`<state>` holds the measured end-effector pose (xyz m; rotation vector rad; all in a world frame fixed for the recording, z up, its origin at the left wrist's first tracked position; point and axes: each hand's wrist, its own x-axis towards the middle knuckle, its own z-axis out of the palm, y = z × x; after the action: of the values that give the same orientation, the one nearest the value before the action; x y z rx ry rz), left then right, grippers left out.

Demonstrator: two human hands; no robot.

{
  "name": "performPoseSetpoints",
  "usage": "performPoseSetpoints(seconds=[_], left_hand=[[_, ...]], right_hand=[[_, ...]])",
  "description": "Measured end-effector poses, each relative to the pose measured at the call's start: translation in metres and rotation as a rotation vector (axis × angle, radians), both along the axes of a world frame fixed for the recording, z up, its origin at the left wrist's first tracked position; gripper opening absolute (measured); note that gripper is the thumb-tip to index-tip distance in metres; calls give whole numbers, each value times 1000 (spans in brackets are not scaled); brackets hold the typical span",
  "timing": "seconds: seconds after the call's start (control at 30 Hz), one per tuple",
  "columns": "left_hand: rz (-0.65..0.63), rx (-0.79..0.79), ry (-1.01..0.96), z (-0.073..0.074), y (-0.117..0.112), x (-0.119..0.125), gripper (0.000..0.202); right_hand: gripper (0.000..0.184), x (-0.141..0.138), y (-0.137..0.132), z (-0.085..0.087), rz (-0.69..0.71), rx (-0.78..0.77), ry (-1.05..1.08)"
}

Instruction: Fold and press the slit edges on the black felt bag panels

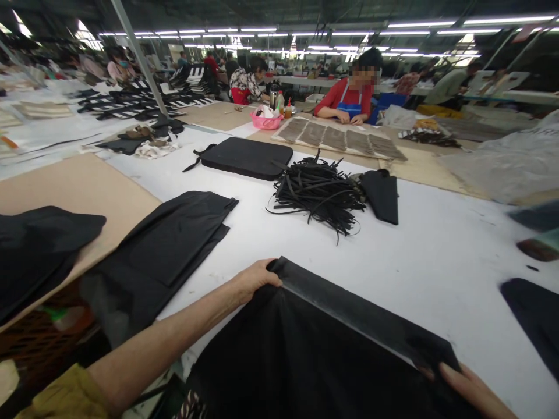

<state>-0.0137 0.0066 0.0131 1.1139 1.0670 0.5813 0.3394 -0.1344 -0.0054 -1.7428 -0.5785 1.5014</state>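
So both hands are on a big black fabric panel (305, 349), which sits at the near edge of the white worktop (437, 250), well in front of the pile of black straps (317, 192). The left hand (255, 279) has its fingers curled over the panel's left corner, pinching the stiff top edge. The right hand (469, 384) is at the opposite corner with its fingers lying together against the cloth. It's half out of shot, so I honestly can't tell if it's actually gripping.

Just right of the strap pile there's a folded black piece (382, 195), touching it. Behind and left of the pile lies a flat black padded case (247, 157). Left and nearer than the pile is a stack of black cut panels (170, 244). Well behind the pile, a co-worker in a red top (349, 99) sits with a pink basket (265, 121) nearby.
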Motion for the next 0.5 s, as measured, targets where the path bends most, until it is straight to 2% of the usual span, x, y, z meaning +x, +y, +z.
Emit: performPoseSetpoints(seconds=[0.1,0.2,0.27,0.3,0.37,0.43,0.5], left_hand=[[100,215,211,-3,4,-9,33],[206,463,391,1,1,-23,42],[201,573,453,3,-8,-31,38],[142,631,490,3,-14,-33,35],[-56,787,607,-1,-27,-36,33],[-279,962,761,-6,-38,-34,38],[-418,1063,891,-11,-44,-30,46]], right_hand=[[49,-25,3,18,-85,-61,133],[42,-37,5,26,-42,-59,120],[40,-38,5,26,-9,-47,84],[40,-38,5,26,-1,-39,72],[39,-38,5,26,2,-28,61],[39,-38,5,27,-3,-33,61],[40,-38,6,29,-12,-45,74]])
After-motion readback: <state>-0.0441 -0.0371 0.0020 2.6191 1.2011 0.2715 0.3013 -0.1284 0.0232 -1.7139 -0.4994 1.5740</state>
